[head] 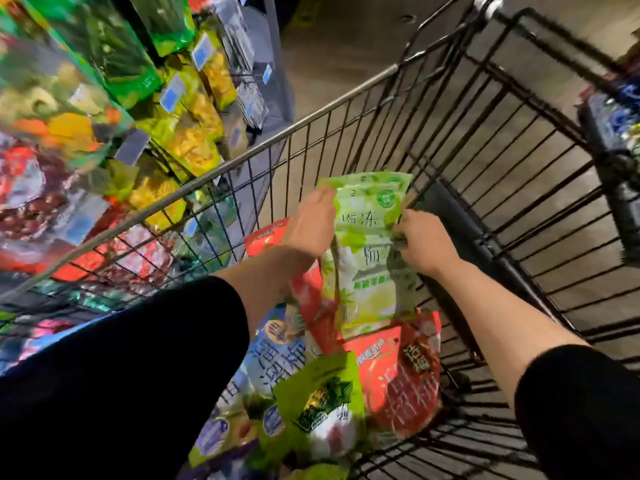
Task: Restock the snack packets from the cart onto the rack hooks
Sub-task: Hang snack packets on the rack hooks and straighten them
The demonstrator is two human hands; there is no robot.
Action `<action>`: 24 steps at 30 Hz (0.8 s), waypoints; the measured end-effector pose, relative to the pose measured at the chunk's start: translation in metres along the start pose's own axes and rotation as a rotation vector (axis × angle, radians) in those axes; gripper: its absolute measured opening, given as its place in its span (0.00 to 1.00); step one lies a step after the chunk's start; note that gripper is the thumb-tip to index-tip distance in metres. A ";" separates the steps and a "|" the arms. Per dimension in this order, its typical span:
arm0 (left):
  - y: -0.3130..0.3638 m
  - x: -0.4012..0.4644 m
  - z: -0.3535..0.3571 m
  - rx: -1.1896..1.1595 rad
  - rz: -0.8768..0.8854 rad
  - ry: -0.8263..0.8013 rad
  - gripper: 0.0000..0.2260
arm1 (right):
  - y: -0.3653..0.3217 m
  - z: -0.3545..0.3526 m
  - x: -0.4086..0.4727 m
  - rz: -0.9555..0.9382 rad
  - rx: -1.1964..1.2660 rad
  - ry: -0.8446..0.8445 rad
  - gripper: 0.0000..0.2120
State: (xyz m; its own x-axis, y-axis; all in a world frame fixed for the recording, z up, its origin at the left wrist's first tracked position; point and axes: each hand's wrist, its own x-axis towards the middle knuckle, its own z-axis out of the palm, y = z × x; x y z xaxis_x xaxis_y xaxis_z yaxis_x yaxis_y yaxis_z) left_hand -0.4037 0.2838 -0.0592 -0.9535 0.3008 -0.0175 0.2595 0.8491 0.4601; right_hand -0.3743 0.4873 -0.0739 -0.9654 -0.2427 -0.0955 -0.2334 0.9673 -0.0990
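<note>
Head camera, looking down into a wire cart (450, 140): my two bare hands hold a pale green snack packet (367, 258) above a heap of other packets. My left hand (311, 220) lies along the packet's left edge, with its fingers out of sight behind the packet; they seem to pinch it, though I cannot be sure. My right hand (424, 240) grips the right edge, fingers curled onto the front near the top. What looks like a second pale green packet sits behind the first, its top showing above it.

The packet hangs roughly upright, long axis running from the top edge, far from me, down toward the heap near me. Its lower end touches or just clears a red packet (398, 368). A blue packet (277, 362) and a darker green packet (322, 400) lie nearer my body.

The rack (145, 109) stands to my left, beyond the cart's left wall, already crowded with hanging bags and blue price tags (169, 95). My left hand is the nearer one to it. I judge the coming move swings the packet leftward, over the cart rim, top edge leading toward a hook. No hook is clear enough to pick out; the rack is blurred.
</note>
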 end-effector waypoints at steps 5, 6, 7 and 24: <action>0.007 0.037 0.009 0.153 -0.007 -0.056 0.19 | 0.016 -0.003 -0.024 0.071 0.283 -0.189 0.11; 0.010 0.039 0.011 0.207 -0.031 -0.024 0.19 | 0.018 -0.004 -0.025 0.110 0.366 -0.245 0.11; 0.013 0.039 0.013 0.251 -0.050 0.020 0.18 | 0.018 -0.005 -0.025 0.150 0.452 -0.283 0.11; 0.020 -0.021 0.028 0.345 -0.095 0.131 0.17 | 0.018 -0.003 -0.050 0.045 0.454 -0.276 0.05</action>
State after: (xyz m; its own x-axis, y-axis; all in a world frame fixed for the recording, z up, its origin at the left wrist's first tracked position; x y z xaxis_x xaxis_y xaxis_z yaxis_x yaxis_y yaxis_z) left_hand -0.3744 0.3068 -0.0742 -0.9815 0.1744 0.0786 0.1838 0.9735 0.1357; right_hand -0.3307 0.5175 -0.0682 -0.8925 -0.2709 -0.3606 -0.0593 0.8631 -0.5015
